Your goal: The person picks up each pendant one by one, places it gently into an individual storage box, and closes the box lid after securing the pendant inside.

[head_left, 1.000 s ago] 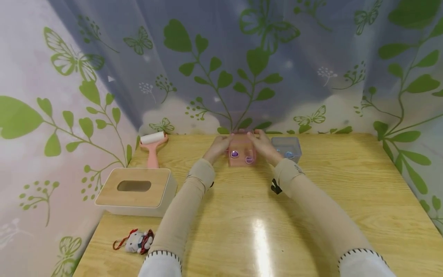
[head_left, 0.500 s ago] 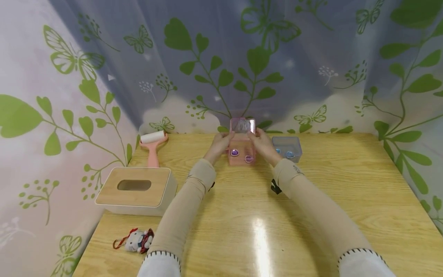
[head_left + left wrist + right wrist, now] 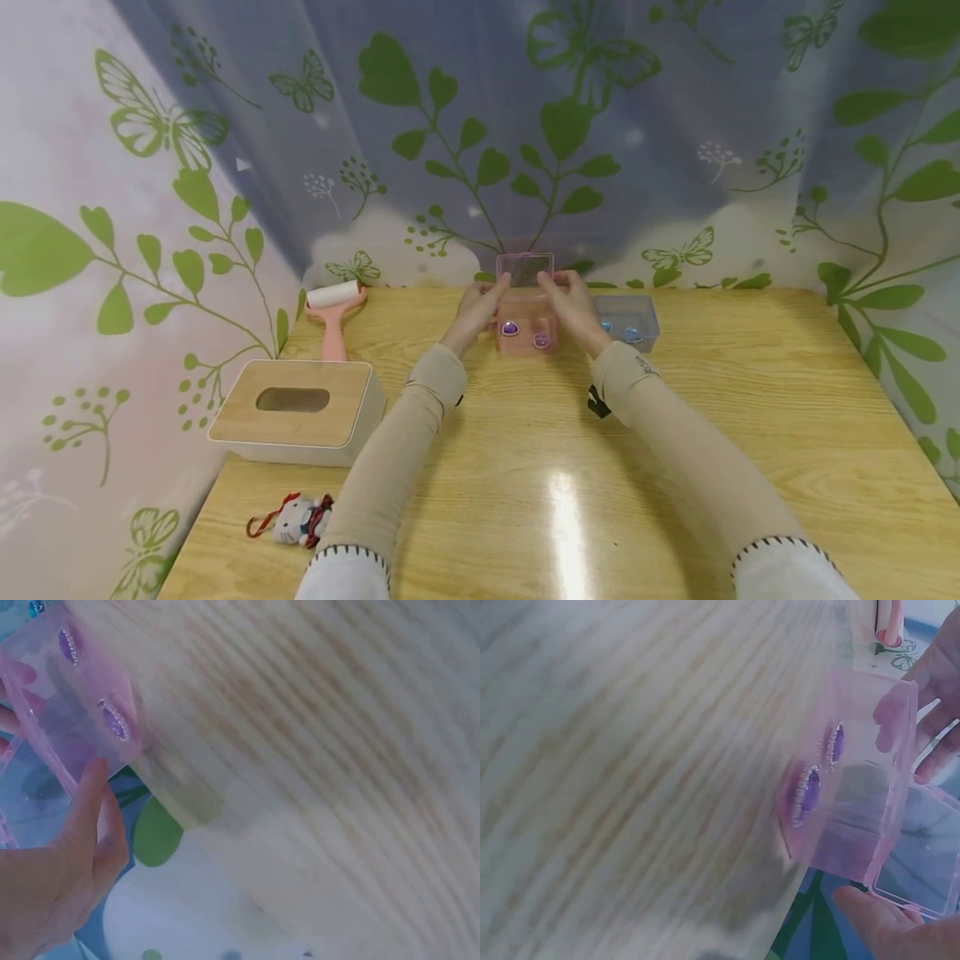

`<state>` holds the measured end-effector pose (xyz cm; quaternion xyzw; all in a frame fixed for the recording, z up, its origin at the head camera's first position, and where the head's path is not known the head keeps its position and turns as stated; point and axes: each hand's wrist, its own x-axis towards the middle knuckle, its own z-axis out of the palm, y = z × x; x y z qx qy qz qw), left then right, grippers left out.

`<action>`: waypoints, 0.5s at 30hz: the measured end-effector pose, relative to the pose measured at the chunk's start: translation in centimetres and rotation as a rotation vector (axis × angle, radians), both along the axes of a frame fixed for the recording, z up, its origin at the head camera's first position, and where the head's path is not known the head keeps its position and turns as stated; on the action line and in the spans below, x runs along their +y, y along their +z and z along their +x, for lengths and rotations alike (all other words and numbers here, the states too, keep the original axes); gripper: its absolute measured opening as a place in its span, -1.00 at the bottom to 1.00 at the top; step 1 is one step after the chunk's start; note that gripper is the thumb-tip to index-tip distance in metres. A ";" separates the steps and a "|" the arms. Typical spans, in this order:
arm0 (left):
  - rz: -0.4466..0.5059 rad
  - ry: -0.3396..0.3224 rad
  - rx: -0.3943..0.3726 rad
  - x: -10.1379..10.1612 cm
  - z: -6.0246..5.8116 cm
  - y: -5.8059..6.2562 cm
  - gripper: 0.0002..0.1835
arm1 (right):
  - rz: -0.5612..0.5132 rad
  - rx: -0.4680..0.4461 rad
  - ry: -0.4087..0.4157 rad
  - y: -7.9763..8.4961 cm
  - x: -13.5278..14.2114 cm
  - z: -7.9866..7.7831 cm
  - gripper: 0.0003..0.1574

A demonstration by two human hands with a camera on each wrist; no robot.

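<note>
A clear pink plastic box point(image 3: 527, 343) sits at the far edge of the wooden table, its transparent lid point(image 3: 525, 270) raised. Two purple gems with beaded rims point(image 3: 806, 796) show at its front; whether they lie inside or on its wall I cannot tell. My left hand point(image 3: 474, 310) holds its left side and my right hand point(image 3: 573, 310) its right side, thumbs near the lid's hinge. The left wrist view shows my right hand's thumb or fingers only through the pink wall. Just right stands a clear bluish box point(image 3: 632, 312) with blue gems point(image 3: 633, 334).
To the left stand a tissue box with a wooden top point(image 3: 288, 427) and a pink lint roller point(image 3: 334, 321). A small plush toy with a red strap point(image 3: 300, 521) lies near my left sleeve. A patterned curtain point(image 3: 450, 167) hangs behind the table point(image 3: 517, 467).
The pink box's lid has swung up and back from a lower angle to stand raised. Both hands have stayed at the box's sides. The head view has shifted slightly.
</note>
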<state>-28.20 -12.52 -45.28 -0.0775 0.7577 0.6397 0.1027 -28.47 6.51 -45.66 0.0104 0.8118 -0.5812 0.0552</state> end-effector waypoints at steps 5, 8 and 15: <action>-0.088 -0.006 0.022 0.0 0.2 0.9 -0.01 | 0.031 0.024 -0.038 0.7 0.0 0.0 0.01; -0.138 -0.004 0.025 0.0 0.3 1.3 -0.03 | 0.034 0.013 -0.036 0.9 0.0 0.0 0.01; -0.140 -0.007 0.001 -0.2 0.4 1.5 -0.29 | 0.058 0.000 -0.005 0.9 0.2 0.3 -0.18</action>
